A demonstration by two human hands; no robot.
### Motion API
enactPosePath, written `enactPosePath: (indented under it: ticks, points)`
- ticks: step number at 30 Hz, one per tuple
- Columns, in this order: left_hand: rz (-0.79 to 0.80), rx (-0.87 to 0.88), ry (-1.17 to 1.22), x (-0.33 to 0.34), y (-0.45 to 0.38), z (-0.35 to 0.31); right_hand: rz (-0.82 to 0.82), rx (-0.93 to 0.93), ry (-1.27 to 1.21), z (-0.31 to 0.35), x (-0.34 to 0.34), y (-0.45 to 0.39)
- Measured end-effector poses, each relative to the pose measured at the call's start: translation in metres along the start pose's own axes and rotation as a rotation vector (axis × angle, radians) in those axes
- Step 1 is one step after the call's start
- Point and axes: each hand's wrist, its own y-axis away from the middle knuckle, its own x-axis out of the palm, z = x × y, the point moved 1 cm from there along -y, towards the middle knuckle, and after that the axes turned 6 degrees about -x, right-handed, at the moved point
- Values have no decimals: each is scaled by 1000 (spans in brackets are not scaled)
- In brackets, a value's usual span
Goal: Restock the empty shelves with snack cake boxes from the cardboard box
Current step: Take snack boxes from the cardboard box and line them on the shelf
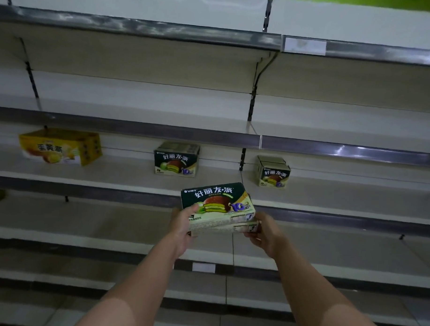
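Dim store aisle, long rows of pale shelves (125, 181) with dark price rails running across. On the middle shelf sit a yellow box (59, 146) far left, a dark green snack cake box (176, 159) around the middle, and another green box (273, 172) further right. Up close, both hands hold a stack of snack cake boxes (219, 208) in front of that shelf: left hand (182, 225) has fingers wrapped on the left end with the thumb on the front, right hand (265, 231) grips the lower right corner. Looks like two boxes, top one tilted.
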Motion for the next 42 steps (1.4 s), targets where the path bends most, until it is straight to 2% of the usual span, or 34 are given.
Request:
enactPosePath:
  ticks: [6,10,13,17,22,25,29,32,35,38,42]
  points:
    - [-119,162,-245,10,-62,-42,-29,-101,257,46,10,-65]
    - [-111,169,-339,22,-97,-58,-22,-180,390,59,11,-110]
    - [-136,184,-308,31,-121,-61,-56,-183,324,60,13,-133]
    - [-192,262,-346,37,-146,-59,32,-159,137,54,20,-149]
    - [-206,374,-400,46,-173,-65,143,-267,313,56,29,-175]
    - [-198,361,-449,46,-197,-67,78,-310,347,53,34,-191]
    - [-234,344,-579,41,-228,-58,18,-373,223,49,40,-213]
    - [-283,384,-762,35,-241,-57,-18,-417,397,50,38,-221]
    - [-273,413,-985,29,-250,-59,44,-319,489,51,29,-233]
    - [-283,415,-1050,32,-256,-63,2,-337,693,53,28,-244]
    - [-412,430,-1115,46,-266,-67,-43,-445,654,49,35,-255]
